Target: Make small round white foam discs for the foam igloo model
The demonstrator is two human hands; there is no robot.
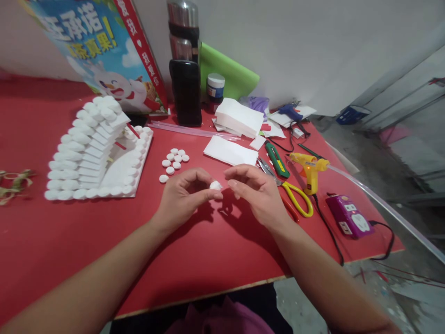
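White wad (215, 186) sits pinched between the left hand's (184, 192) thumb and fingers, above the red table (205, 260). Right hand (260, 195) curls just beside it; cannot tell if it grips anything. White discs (177, 165) lie near the left hand, glue gun (310, 170) beyond the right.

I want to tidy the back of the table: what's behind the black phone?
Behind the black phone a shiny metal container rises, its upper part in view. Its lower part is covered by the phone, as is anything else there.
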